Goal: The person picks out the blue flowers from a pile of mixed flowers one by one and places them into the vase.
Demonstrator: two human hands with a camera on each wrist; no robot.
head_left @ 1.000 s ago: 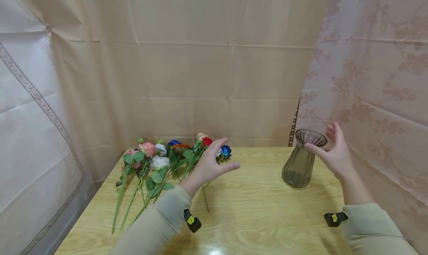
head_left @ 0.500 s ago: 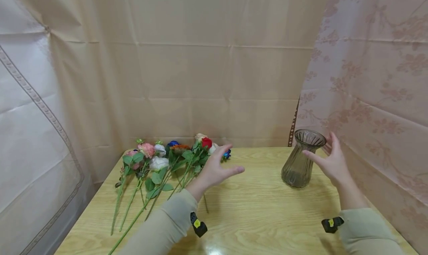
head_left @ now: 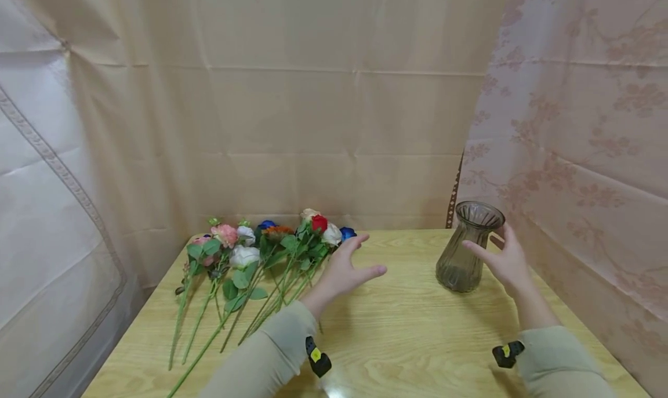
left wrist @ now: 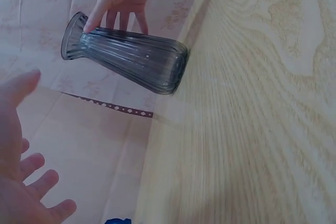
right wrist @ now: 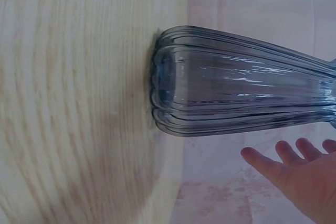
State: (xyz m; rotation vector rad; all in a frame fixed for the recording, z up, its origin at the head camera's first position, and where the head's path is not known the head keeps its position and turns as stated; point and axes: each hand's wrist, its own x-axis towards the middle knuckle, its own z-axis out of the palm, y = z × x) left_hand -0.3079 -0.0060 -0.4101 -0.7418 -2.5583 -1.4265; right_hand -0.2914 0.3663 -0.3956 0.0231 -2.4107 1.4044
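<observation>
Vase (head_left: 459, 264) at right, flowers (head_left: 244, 257) at left

The ribbed glass vase stands upright near the table's (head_left: 407, 328) far right corner. The right hand (head_left: 508, 267) is wide at its neck (contact unclear). The left hand (head_left: 341, 276) spreads thumb and fingers near the flowers, blooms toward the far edge.

A creased beige fabric curtain (head_left: 292, 108) hangs behind a pale yellow wood-grained bench (head_left: 417, 340). A white cloth with a narrow patterned band (head_left: 31, 212) drapes the left, pink floral fabric (head_left: 584, 125) the right. A small white glare (head_left: 335, 391) shines on the near benchtop.
</observation>
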